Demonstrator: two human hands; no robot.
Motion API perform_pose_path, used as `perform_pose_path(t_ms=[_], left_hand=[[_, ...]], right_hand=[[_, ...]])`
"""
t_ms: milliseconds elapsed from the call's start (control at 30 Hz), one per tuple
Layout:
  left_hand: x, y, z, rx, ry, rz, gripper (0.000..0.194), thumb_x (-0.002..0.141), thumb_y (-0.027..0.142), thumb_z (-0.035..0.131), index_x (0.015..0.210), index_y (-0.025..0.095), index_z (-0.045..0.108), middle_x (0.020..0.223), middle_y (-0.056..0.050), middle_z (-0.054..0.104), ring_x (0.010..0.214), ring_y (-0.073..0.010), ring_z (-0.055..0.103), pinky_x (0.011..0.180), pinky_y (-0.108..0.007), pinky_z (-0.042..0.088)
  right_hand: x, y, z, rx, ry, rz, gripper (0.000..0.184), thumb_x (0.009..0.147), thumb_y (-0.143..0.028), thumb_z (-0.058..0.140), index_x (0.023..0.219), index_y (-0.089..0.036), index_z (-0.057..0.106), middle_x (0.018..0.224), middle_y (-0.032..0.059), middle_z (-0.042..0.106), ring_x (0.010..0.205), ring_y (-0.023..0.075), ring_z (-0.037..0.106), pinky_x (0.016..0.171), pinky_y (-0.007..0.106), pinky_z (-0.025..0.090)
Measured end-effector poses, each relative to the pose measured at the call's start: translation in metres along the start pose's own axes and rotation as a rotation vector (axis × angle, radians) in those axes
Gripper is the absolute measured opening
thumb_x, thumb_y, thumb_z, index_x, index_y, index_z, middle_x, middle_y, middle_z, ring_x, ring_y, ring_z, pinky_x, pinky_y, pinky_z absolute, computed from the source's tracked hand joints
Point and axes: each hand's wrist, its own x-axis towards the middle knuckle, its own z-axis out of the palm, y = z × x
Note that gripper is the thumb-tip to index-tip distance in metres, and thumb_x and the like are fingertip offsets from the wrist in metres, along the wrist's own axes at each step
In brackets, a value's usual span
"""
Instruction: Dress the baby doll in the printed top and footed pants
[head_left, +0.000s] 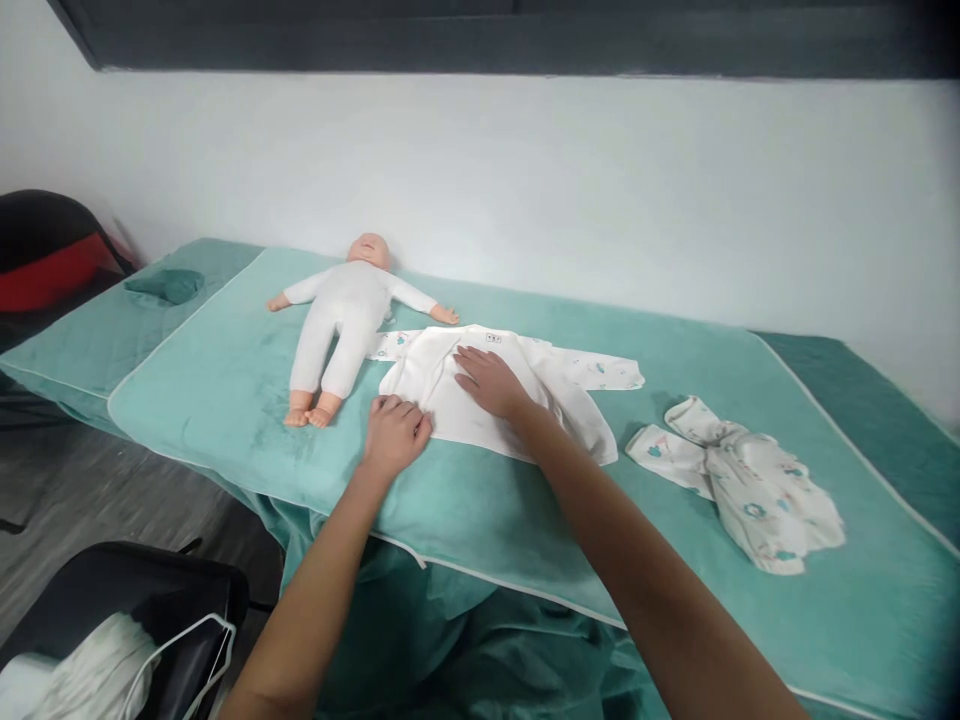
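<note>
A small white baby shirt (465,410) with printed sleeves lies spread open on the green-covered bed. My right hand (491,382) rests flat on its middle, below the neck label, fingers stretched out. At the shirt's left lower edge my left hand (396,430) is closed, its fingers curled on the cloth; the pinched part is mostly hidden. Left of the shirt a baby doll (349,310) in a white suit lies on its back, arms spread. One printed sleeve reaches beside the doll's leg.
Printed baby trousers (772,490) lie crumpled on the right of the green bed cover (225,400). A black chair (127,590) at lower left carries white cloth (101,670) and a hanger (180,640). Another chair (52,260) stands far left. A white wall (562,190) runs behind.
</note>
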Motion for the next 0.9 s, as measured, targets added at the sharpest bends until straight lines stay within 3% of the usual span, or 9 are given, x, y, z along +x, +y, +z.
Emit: perform_pose_path(t_ms=[133, 333, 400, 500, 600, 700, 800, 900], left_hand=[[0.002, -0.001, 0.003, 0.047, 0.031, -0.089, 0.037, 0.101, 0.029, 0.050, 0.068, 0.019, 0.066, 0.071, -0.005, 0.071, 0.083, -0.0236, 0.061, 0.081, -0.043, 0.034], [-0.001, -0.004, 0.004, -0.029, 0.164, -0.108, 0.039, 0.101, 0.026, 0.050, 0.064, 0.020, 0.060, 0.065, -0.005, 0.065, 0.075, -0.0208, 0.058, 0.074, -0.040, 0.035], [0.000, -0.006, -0.007, -0.134, 0.206, -0.124, 0.040, 0.102, 0.026, 0.048, 0.063, 0.021, 0.057, 0.064, -0.004, 0.063, 0.073, -0.0197, 0.057, 0.073, -0.038, 0.038], [0.008, -0.023, -0.040, -0.293, 0.269, -0.228, 0.032, 0.103, 0.028, 0.046, 0.076, 0.021, 0.062, 0.078, -0.005, 0.068, 0.082, -0.0199, 0.061, 0.078, -0.036, 0.046], [0.020, -0.065, -0.075, -0.322, 0.296, -0.393, 0.022, 0.101, 0.030, 0.048, 0.099, 0.023, 0.068, 0.105, -0.008, 0.072, 0.108, -0.0239, 0.063, 0.098, -0.041, 0.048], [0.027, -0.121, -0.087, -0.361, 0.192, -0.568, 0.031, 0.095, 0.032, 0.055, 0.122, 0.023, 0.066, 0.135, -0.010, 0.064, 0.133, -0.0294, 0.053, 0.116, -0.048, 0.040], [0.032, -0.169, -0.070, -0.568, 0.026, -0.751, 0.056, 0.090, 0.038, 0.061, 0.143, 0.022, 0.053, 0.152, -0.013, 0.052, 0.143, -0.0316, 0.048, 0.121, -0.051, 0.037], [0.045, -0.196, -0.045, -0.734, 0.005, -0.757, 0.067, 0.089, 0.044, 0.067, 0.149, 0.023, 0.046, 0.153, -0.014, 0.054, 0.141, -0.0322, 0.052, 0.120, -0.052, 0.041]], right_hand=[[-0.004, -0.024, 0.004, -0.071, -0.033, 0.033, 0.060, 0.106, -0.046, 0.033, 0.157, -0.018, 0.041, 0.169, 0.0104, 0.030, 0.158, 0.0318, 0.026, 0.126, 0.060, 0.022], [-0.023, -0.049, -0.001, 0.018, -0.098, -0.131, 0.059, 0.105, -0.045, 0.037, 0.153, -0.013, 0.048, 0.165, 0.0122, 0.039, 0.157, 0.0310, 0.028, 0.127, 0.052, 0.025], [-0.027, -0.051, -0.012, 0.128, -0.136, -0.152, 0.052, 0.104, -0.046, 0.040, 0.144, -0.019, 0.060, 0.159, 0.0095, 0.050, 0.153, 0.0297, 0.038, 0.126, 0.050, 0.030], [-0.014, -0.056, -0.032, 0.375, -0.122, -0.051, 0.043, 0.103, -0.050, 0.041, 0.116, -0.027, 0.076, 0.132, 0.0048, 0.072, 0.128, 0.0276, 0.064, 0.114, 0.046, 0.046], [0.030, -0.062, -0.043, 0.601, 0.060, 0.109, 0.040, 0.101, -0.051, 0.044, 0.108, -0.026, 0.075, 0.120, 0.0036, 0.077, 0.117, 0.0261, 0.069, 0.109, 0.043, 0.050], [0.098, -0.069, -0.032, 0.647, 0.222, 0.172, 0.041, 0.098, -0.048, 0.047, 0.124, -0.023, 0.067, 0.134, 0.0078, 0.069, 0.125, 0.0264, 0.063, 0.111, 0.044, 0.048], [0.174, -0.072, -0.009, 0.498, 0.294, 0.229, 0.055, 0.097, -0.048, 0.047, 0.141, -0.017, 0.055, 0.147, 0.0168, 0.057, 0.137, 0.0323, 0.052, 0.116, 0.051, 0.041], [0.239, -0.070, 0.008, 0.291, 0.256, 0.343, 0.063, 0.100, -0.056, 0.041, 0.143, -0.011, 0.052, 0.148, 0.0228, 0.053, 0.141, 0.0399, 0.044, 0.117, 0.059, 0.037]])
